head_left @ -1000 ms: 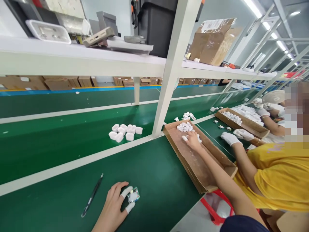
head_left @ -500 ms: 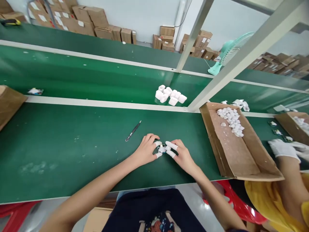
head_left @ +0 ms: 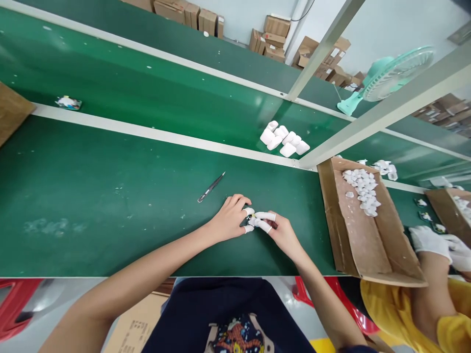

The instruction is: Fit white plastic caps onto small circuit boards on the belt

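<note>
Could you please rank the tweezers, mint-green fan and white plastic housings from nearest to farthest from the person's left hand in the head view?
1. Tweezers: just ahead of the left hand.
2. White plastic housings: farther ahead, to the right.
3. Mint-green fan: far back, on the right.

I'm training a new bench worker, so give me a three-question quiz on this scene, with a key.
1. True or false: the tweezers lie on the green bench, apart from the person's left hand and right hand.
2. What lies in the open cardboard tray nearest the right hand? A: red stools; B: small white pieces; C: a green fan.
3. Fill in the colour: both hands meet at a small circuit board, wearing ____ finger covers.

Key: 1 true; 2 B; 3 white.
</note>
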Demonstrator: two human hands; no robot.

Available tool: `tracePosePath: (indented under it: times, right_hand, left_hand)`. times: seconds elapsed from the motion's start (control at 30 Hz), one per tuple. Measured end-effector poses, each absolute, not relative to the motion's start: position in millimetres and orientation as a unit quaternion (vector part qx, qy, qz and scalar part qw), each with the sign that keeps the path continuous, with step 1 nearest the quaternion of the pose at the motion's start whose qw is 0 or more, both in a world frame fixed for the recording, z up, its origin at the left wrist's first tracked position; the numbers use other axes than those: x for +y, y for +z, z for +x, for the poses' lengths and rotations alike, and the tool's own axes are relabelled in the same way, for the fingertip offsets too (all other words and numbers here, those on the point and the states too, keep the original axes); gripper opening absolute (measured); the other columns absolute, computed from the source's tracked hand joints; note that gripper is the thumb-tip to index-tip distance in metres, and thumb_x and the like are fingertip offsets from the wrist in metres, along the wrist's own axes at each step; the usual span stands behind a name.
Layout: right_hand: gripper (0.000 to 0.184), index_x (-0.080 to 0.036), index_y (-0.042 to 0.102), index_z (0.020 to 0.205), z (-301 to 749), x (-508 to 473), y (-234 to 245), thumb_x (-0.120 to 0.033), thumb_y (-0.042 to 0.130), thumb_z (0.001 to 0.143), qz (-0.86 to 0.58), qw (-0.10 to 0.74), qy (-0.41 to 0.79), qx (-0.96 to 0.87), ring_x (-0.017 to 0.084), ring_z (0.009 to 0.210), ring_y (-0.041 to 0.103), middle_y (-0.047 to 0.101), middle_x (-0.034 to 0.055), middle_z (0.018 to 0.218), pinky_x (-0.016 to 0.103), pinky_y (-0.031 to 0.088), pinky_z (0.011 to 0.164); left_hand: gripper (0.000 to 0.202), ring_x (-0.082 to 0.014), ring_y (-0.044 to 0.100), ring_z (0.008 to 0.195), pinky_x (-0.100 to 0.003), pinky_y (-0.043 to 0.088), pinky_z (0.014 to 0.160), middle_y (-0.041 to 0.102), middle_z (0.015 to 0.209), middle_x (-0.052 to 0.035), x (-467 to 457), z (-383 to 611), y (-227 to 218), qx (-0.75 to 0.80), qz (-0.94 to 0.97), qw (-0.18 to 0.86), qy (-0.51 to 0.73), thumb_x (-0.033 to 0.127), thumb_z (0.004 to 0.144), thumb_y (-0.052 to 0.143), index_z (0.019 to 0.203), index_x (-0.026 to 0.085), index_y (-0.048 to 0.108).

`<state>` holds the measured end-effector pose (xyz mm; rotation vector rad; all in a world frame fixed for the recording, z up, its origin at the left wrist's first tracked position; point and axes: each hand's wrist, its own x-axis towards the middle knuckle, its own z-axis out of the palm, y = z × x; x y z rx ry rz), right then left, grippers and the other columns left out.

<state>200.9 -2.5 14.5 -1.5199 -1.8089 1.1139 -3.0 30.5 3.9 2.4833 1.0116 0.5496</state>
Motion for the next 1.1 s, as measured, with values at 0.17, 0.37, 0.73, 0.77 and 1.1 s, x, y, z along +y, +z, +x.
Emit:
tracePosePath:
  times: [0.17,0.37,0.73,0.77,1.1]
  right_hand:
    - [0.05,-0.019,0.05,0.118,203,14,22,-0.045,0.066,0.078,-0.578,0.141,0.594,-0.542,0.009,0.035,0.042,0.056,-0.0064,0.053,0.02,0.032,0.034]
    - [0.037,-0.02,0.046,0.106,194,22,31,-0.031,0.066,0.077,-0.595,0.094,0.562,-0.567,0.012,0.036,0.054,0.06,-0.0062,0.051,0.02,0.042,0.034]
    - [0.037,-0.021,0.045,0.11,199,24,31,-0.043,0.06,0.083,-0.55,0.097,0.614,-0.558,0.015,0.044,0.063,0.064,-0.0038,0.056,0.021,0.048,0.041]
    - [0.04,-0.022,0.044,0.112,202,26,31,-0.046,0.059,0.084,-0.532,0.096,0.647,-0.538,0.016,0.047,0.064,0.066,-0.0028,0.057,0.022,0.05,0.042]
    - [0.04,-0.021,0.044,0.11,203,31,28,-0.043,0.063,0.083,-0.538,0.105,0.664,-0.509,0.016,0.045,0.064,0.065,-0.0025,0.054,0.021,0.051,0.042]
  left_hand:
    - [0.028,-0.0304,0.039,0.118,-0.047,0.039,0.094,0.05,0.123,-0.011,32,-2,2,0.357,0.892,0.195,0.196,0.034,0.079,0.068,0.098,0.015,0.061]
    - [0.024,-0.0302,0.038,0.118,-0.047,0.039,0.094,0.051,0.122,-0.0118,32,-2,3,0.351,0.892,0.2,0.204,0.03,0.082,0.064,0.099,0.013,0.061]
    - [0.025,-0.03,0.038,0.117,-0.047,0.04,0.092,0.051,0.121,-0.012,32,-2,4,0.351,0.894,0.191,0.202,0.031,0.084,0.06,0.102,0.014,0.062]
    - [0.025,-0.03,0.038,0.117,-0.046,0.04,0.091,0.052,0.12,-0.012,32,-2,4,0.351,0.895,0.186,0.201,0.031,0.084,0.06,0.102,0.014,0.061]
    - [0.025,-0.0301,0.041,0.114,-0.045,0.041,0.088,0.053,0.12,-0.0126,35,-1,5,0.354,0.898,0.174,0.196,0.032,0.084,0.06,0.101,0.014,0.062]
